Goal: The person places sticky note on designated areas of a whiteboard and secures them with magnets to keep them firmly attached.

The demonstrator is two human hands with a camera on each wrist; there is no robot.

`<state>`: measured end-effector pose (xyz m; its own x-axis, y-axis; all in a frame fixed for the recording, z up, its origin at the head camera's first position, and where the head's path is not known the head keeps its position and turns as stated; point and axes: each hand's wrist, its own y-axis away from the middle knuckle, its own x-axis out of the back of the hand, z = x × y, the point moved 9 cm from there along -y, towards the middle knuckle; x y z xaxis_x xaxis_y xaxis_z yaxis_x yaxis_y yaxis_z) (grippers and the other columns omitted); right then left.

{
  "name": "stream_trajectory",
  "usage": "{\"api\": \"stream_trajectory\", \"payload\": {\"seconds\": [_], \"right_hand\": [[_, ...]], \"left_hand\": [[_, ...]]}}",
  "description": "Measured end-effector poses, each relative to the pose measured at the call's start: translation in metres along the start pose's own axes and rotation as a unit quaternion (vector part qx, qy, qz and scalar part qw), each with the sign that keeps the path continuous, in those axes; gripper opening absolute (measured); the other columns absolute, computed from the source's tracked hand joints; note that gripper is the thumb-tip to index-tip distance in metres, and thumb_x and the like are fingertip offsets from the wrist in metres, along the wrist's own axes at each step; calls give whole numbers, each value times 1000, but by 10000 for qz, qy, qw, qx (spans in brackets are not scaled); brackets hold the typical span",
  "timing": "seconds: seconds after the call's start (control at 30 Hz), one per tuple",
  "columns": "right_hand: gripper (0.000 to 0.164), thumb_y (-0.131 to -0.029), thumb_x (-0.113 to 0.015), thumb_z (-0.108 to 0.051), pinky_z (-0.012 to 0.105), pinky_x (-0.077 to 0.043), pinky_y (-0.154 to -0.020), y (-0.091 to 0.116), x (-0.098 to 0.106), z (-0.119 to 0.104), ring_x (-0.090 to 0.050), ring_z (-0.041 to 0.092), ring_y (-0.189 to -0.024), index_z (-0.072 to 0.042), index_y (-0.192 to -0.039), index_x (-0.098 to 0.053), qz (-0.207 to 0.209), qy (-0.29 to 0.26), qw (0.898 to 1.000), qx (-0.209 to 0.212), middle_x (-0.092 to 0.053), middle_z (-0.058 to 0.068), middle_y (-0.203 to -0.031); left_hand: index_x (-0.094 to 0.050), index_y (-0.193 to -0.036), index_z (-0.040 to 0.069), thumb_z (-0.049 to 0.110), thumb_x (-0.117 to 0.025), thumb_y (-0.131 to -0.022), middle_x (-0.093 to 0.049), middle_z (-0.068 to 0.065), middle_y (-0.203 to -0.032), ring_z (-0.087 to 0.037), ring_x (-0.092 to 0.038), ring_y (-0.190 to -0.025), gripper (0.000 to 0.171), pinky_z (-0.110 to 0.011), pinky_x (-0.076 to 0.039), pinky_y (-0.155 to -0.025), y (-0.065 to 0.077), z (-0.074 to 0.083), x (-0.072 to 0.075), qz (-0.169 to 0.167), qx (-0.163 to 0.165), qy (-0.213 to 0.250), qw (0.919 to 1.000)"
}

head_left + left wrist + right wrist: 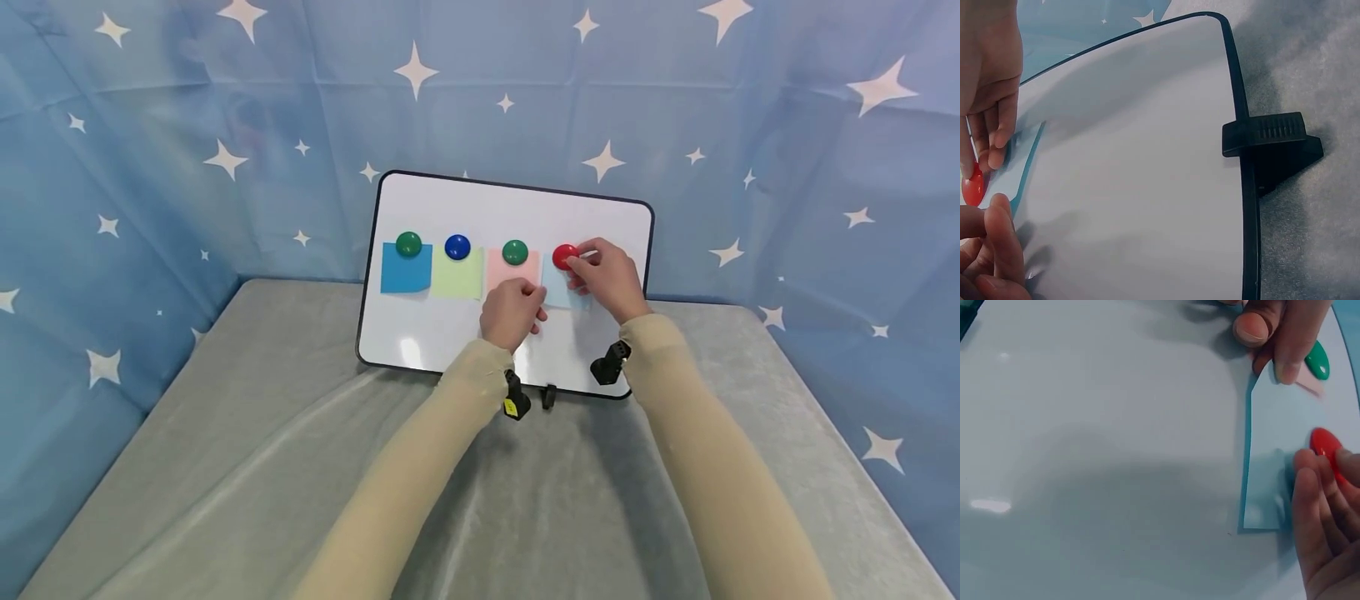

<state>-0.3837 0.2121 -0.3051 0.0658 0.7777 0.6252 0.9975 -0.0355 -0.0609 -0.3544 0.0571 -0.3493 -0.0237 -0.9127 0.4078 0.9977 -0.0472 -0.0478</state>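
Observation:
My right hand (611, 279) pinches a round red magnet (564, 257) at the top of a light blue paper note (1272, 444), against the whiteboard (450, 333). My left hand (512, 312) is at the note's lower left corner. In the right wrist view its fingers (1297, 344) pinch that corner, and the note's lower edge stands slightly off the board. To the left, a green magnet (515, 252) is on a pink note (501, 265), a blue magnet (457, 247) on a yellow-green note (457, 279), and another green magnet (408, 243) on a darker blue note (406, 271).
The whiteboard leans back on a grey cloth-covered table (247, 400). A black clip (1266, 134) holds its lower edge. Behind hangs a blue curtain (495, 58) with white stars. Black wrist cameras (611, 363) sit close to the board's lower edge.

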Motion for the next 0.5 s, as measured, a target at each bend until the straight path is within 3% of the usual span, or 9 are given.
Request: {"api": "stream_trajectory", "payload": {"seconds": [0.27,0.5], "right_hand": [[38,-87,-55,-34,27,-49,-71,1,4,-3,-62,20,-72,-11,-116,-48,-40,-78,10000,-35,-57,10,-99],[43,-87,-57,-33,27,-50,-68,3,9,1,-63,19,-70,-12,-122,-44,225,-167,9996,-71,-57,9,-97]], "left_hand": [[-59,-84,15,35,-52,-89,-62,0,-65,-19,-58,-51,22,-27,-44,-53,-2,1,1,-46,9,34,10000],[-60,-85,16,35,-51,-89,-61,3,-62,-15,-57,-48,22,-29,-43,-54,-2,0,0,-73,-15,-56,10000]]}}
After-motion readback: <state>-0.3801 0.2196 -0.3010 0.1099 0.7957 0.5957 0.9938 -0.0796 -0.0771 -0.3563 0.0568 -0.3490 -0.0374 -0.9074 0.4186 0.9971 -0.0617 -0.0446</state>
